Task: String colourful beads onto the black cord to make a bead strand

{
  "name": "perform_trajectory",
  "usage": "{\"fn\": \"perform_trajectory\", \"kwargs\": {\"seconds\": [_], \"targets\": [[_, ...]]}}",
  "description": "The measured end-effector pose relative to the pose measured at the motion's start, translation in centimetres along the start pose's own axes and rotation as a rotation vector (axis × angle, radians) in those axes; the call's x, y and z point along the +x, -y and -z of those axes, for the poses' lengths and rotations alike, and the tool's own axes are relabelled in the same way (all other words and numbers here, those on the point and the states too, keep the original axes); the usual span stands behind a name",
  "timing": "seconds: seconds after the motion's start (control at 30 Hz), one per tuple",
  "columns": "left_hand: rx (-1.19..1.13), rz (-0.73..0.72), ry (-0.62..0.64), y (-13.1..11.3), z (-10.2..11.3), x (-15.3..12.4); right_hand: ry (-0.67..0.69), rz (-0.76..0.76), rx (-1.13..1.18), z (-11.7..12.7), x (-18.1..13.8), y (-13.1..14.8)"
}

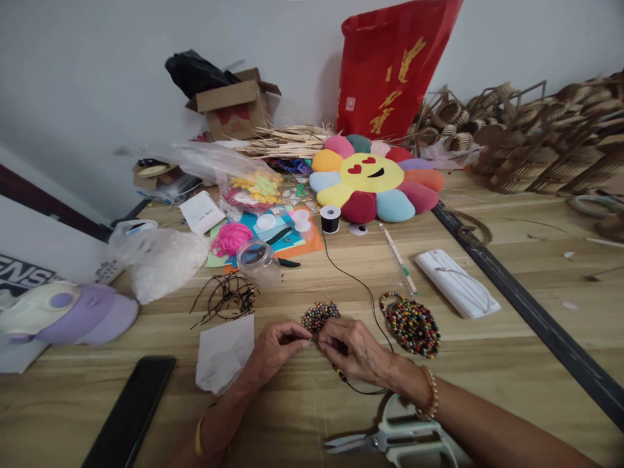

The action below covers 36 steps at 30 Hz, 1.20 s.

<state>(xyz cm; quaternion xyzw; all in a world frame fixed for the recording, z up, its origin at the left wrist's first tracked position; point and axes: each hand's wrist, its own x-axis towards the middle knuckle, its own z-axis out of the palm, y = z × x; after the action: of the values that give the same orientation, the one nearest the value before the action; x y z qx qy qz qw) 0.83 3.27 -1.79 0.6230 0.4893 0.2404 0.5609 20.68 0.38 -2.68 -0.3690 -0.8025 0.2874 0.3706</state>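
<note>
Scissors (385, 441) lie below right hand (353, 344) gripping a multicoloured bead strand (340, 373), left hand (279, 348) pinching something tiny (311, 339).

What looks like a small craft workshop is being shown by a wooden table (283, 422) where beads (319, 315), a spool of black cord (331, 223), pink yarn (233, 240) and scissors (385, 440) are being kept, baskets (526, 162) also being piled by the wall (292, 39).
</note>
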Motion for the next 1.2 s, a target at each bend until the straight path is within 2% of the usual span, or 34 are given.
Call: {"fn": "perform_trajectory", "kwargs": {"seconds": [0.57, 1.2], "targets": [[0.026, -0.052, -0.005, 0.29, -0.1, -0.01, 0.01, 0.004, -0.003, -0.02, -0.01, -0.13], [0.013, -0.04, 0.01, 0.29, -0.3, -0.17, 0.019, 0.01, -0.009, -0.26, -0.2, -0.51]]}}
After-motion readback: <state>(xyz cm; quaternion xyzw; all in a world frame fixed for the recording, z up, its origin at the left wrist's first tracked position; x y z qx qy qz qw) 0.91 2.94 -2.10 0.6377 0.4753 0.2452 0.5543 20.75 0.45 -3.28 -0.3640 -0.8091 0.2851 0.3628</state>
